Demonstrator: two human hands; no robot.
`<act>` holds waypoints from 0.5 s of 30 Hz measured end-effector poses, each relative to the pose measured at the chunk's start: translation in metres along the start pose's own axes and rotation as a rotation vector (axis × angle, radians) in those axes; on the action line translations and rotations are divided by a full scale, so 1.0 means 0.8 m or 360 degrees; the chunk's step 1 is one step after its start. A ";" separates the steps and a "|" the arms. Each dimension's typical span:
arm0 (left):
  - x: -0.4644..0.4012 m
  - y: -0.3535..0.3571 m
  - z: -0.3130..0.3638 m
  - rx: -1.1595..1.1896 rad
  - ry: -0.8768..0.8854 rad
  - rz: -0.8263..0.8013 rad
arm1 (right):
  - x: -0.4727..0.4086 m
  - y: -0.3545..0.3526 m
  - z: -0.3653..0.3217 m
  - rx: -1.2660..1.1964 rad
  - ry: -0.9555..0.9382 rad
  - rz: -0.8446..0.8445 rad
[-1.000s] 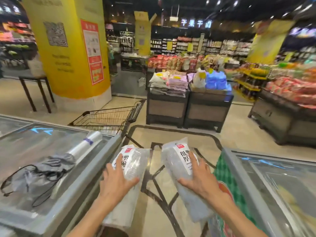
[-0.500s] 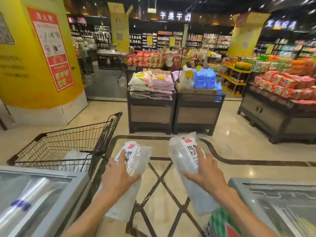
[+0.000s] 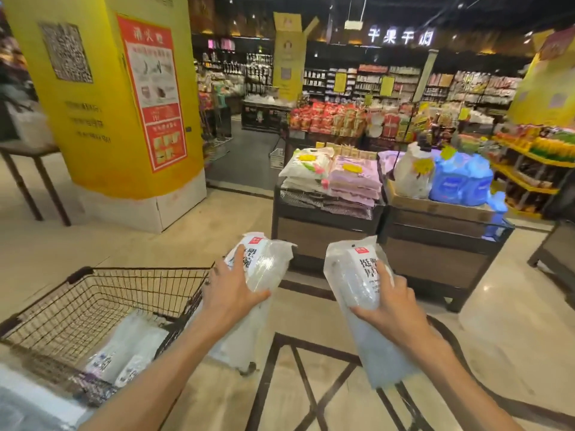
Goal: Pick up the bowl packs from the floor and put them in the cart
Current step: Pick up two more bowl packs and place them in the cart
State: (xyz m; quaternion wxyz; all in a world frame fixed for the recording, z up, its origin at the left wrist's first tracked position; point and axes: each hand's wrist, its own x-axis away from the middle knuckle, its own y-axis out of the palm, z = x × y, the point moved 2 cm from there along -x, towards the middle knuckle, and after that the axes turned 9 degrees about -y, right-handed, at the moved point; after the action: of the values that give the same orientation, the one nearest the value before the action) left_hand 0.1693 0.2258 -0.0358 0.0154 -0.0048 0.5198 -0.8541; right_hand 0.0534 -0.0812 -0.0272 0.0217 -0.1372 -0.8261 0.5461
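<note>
I hold one long clear plastic bowl pack in each hand, both with white labels and a red tag at the top. My left hand [image 3: 231, 292] grips the left bowl pack [image 3: 264, 265] just right of the wire cart's rim. My right hand [image 3: 393, 301] grips the right bowl pack [image 3: 351, 275] out over the floor, further right. The black wire cart [image 3: 130, 272] stands at lower left. Two similar packs [image 3: 124, 353] lie inside it on the bottom.
A yellow pillar [image 3: 105, 98] rises behind the cart. Two dark display stands [image 3: 326, 234] piled with bagged goods stand straight ahead. A pale freezer edge [image 3: 28, 405] sits at bottom left. Shelves of goods line the right side.
The view has moved forward past the freezers. The cart is now close at lower left, and both hands with their packs have come nearer to it.
</note>
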 end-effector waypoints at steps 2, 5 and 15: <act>-0.073 0.004 0.017 0.0014 -0.0010 0.0047 | -0.086 0.013 -0.002 0.0005 -0.0056 -0.0009; -0.184 0.008 0.037 -0.0006 -0.0042 0.0127 | -0.208 0.036 -0.012 0.0008 -0.0124 -0.0024; -0.503 -0.012 0.061 0.0100 -0.0288 0.0234 | -0.577 0.084 -0.083 0.0044 -0.0397 -0.0116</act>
State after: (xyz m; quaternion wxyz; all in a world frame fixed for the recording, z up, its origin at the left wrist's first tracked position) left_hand 0.5721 0.1995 -0.0021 0.1250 -0.0432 0.4883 -0.8626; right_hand 0.5231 -0.1126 -0.0085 -0.0595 -0.0377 -0.8191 0.5693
